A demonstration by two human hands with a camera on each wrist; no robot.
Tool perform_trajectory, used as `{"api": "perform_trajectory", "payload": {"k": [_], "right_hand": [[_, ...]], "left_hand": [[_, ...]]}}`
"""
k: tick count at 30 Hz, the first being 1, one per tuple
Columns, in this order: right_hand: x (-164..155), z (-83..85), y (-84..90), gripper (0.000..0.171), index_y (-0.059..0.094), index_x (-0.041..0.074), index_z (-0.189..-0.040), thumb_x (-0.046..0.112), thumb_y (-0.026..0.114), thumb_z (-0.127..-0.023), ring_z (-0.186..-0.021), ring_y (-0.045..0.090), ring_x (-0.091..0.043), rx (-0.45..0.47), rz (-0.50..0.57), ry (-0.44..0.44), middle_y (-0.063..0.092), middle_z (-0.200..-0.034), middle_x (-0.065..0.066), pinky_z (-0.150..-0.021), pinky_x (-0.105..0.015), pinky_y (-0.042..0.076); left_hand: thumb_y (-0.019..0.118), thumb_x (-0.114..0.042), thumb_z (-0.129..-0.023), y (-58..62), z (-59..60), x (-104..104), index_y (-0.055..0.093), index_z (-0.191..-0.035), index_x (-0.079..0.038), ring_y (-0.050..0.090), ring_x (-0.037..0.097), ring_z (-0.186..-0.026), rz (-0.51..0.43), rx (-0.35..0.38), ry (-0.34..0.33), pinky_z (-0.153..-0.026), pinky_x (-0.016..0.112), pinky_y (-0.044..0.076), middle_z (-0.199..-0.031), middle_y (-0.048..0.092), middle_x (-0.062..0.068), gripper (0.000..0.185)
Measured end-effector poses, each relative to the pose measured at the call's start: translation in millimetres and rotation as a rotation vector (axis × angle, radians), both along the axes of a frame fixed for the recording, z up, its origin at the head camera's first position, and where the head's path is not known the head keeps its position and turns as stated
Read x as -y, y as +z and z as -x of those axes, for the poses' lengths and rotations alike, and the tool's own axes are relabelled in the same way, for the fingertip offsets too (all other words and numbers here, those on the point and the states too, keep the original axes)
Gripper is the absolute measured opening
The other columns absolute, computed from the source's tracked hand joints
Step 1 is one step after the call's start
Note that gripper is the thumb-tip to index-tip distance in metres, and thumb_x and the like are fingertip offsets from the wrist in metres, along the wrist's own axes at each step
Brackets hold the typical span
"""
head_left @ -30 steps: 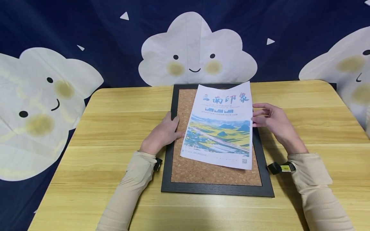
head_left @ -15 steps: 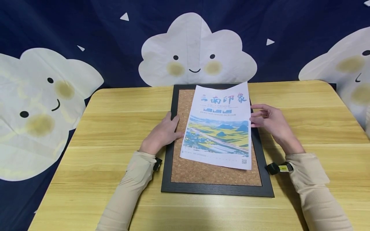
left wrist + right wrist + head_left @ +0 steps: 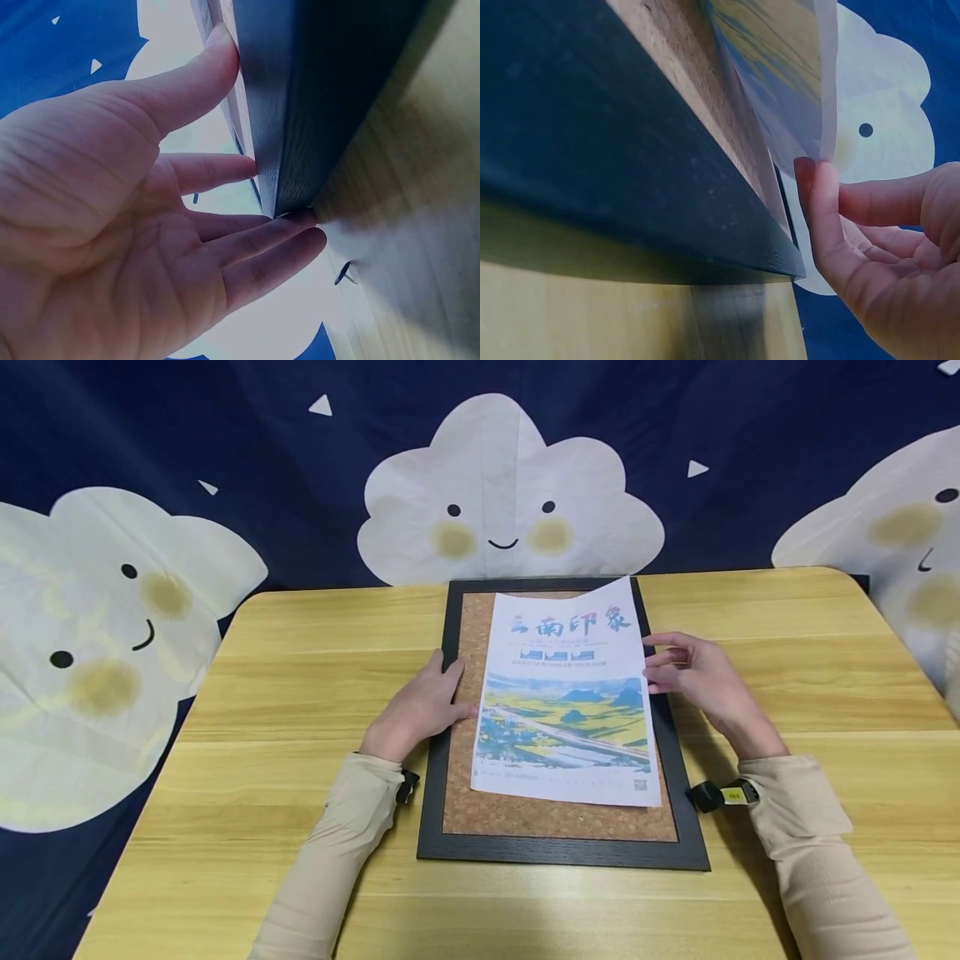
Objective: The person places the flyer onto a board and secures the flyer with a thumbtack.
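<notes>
A printed poster (image 3: 566,718) with a yellow-green landscape and large coloured characters lies over the cork panel (image 3: 525,818) of a black-framed board (image 3: 562,852). Its top edge bows, with the top right corner raised. My right hand (image 3: 701,681) pinches the poster's right edge between thumb and fingers; the right wrist view shows this paper edge (image 3: 828,82) lifted off the cork. My left hand (image 3: 420,706) rests on the board's left side, thumb reaching across the frame to the poster's left edge. In the left wrist view, its straight fingers (image 3: 262,259) touch the black frame's outer side (image 3: 259,97).
The board lies on a light wood table (image 3: 300,693), its top edge near the table's back edge. Behind hangs a dark blue cloth (image 3: 300,460) with smiling white clouds (image 3: 510,485). Each wrist wears a small black camera, the right one (image 3: 708,796) close beside the board.
The right hand has shifted slightly left with the poster. The poster has turned straighter on the board, its top moving left and its bottom edge slightly right. The left hand has stayed put.
</notes>
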State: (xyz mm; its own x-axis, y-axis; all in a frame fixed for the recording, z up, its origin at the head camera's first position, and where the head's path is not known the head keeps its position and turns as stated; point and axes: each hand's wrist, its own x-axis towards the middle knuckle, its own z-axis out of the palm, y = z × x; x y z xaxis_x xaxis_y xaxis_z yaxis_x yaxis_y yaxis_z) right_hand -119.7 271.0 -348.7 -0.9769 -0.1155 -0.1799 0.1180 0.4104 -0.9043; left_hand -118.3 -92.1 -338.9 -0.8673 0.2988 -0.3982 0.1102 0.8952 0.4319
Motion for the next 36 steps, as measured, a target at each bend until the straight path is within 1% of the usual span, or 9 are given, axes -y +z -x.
{"api": "perform_trajectory", "payload": {"k": [7,10,14,20,24,27,32,36], "right_hand": [[2.1,-0.3,1.8,0.052,0.041,-0.011,-0.151,-0.014,0.050,-0.099,-0.084,0.068,-0.006,0.052,-0.014,0.027,0.057,-0.124,-0.034,-0.077,-0.024,0.059],[2.1,-0.2,1.9,0.053,0.040,-0.011,-0.151,-0.010,0.054,-0.100,-0.085,0.068,-0.007,0.076,-0.020,0.041,0.057,-0.125,-0.034,-0.078,-0.025,0.059],[1.9,0.6,1.1,0.058,0.037,-0.010,-0.153,-0.003,0.061,-0.101,-0.088,0.068,-0.010,0.114,-0.037,0.068,0.055,-0.128,-0.033,-0.080,-0.026,0.059],[1.9,2.2,-0.8,0.064,0.033,-0.007,-0.157,-0.003,0.062,-0.100,-0.093,0.068,-0.016,0.149,-0.044,0.095,0.055,-0.132,-0.032,-0.081,-0.028,0.059],[0.7,2.3,-1.8,0.066,0.030,-0.006,-0.159,-0.004,0.061,-0.100,-0.095,0.069,-0.019,0.157,-0.048,0.123,0.055,-0.132,-0.032,-0.082,-0.030,0.060],[-0.1,2.0,-2.1,0.067,0.029,-0.006,-0.159,-0.005,0.060,-0.100,-0.094,0.069,-0.018,0.154,-0.052,0.131,0.055,-0.132,-0.032,-0.082,-0.030,0.059],[-1.1,1.9,-2.7,0.065,0.030,-0.005,-0.159,-0.007,0.058,-0.100,-0.093,0.068,-0.016,0.147,-0.054,0.128,0.055,-0.131,-0.032,-0.081,-0.028,0.059],[-1.6,1.9,-2.9,0.063,0.031,-0.005,-0.159,-0.004,0.057,-0.101,-0.091,0.069,-0.014,0.142,-0.060,0.124,0.056,-0.130,-0.031,-0.080,-0.027,0.059]], "left_hand": [[0.063,-0.034,-0.105,-0.5,0.2,0.5,0.020,-0.167,-0.009,0.014,0.042,-0.155,0.001,0.001,-0.003,-0.119,0.053,0.029,-0.170,-0.002,0.027,0.079],[0.063,-0.034,-0.105,-0.9,0.4,0.6,0.021,-0.166,-0.008,0.014,0.042,-0.155,0.006,-0.005,-0.005,-0.120,0.053,0.029,-0.170,-0.002,0.027,0.078],[0.063,-0.033,-0.105,-1.4,0.6,0.6,0.023,-0.165,-0.006,0.014,0.041,-0.155,0.013,-0.009,-0.008,-0.120,0.052,0.029,-0.170,-0.001,0.027,0.077],[0.061,-0.030,-0.106,-1.6,0.3,0.8,0.023,-0.165,-0.005,0.013,0.041,-0.156,0.016,-0.010,-0.015,-0.120,0.052,0.029,-0.170,-0.001,0.027,0.074],[0.060,-0.028,-0.107,-0.9,-0.4,0.3,0.021,-0.165,-0.005,0.012,0.041,-0.156,0.018,-0.010,-0.019,-0.120,0.052,0.028,-0.170,-0.002,0.026,0.073],[0.059,-0.028,-0.107,-1.0,-0.5,-0.2,0.021,-0.165,-0.004,0.012,0.041,-0.156,0.025,-0.016,-0.023,-0.120,0.051,0.028,-0.170,-0.002,0.027,0.073],[0.059,-0.028,-0.107,-1.1,-0.7,-1.1,0.022,-0.165,-0.004,0.013,0.041,-0.156,0.022,-0.016,-0.022,-0.120,0.051,0.029,-0.170,-0.002,0.027,0.072],[0.059,-0.028,-0.107,-0.8,-1.1,-1.8,0.022,-0.165,-0.004,0.013,0.041,-0.156,0.018,-0.015,-0.018,-0.120,0.052,0.030,-0.170,-0.002,0.027,0.072]]}}
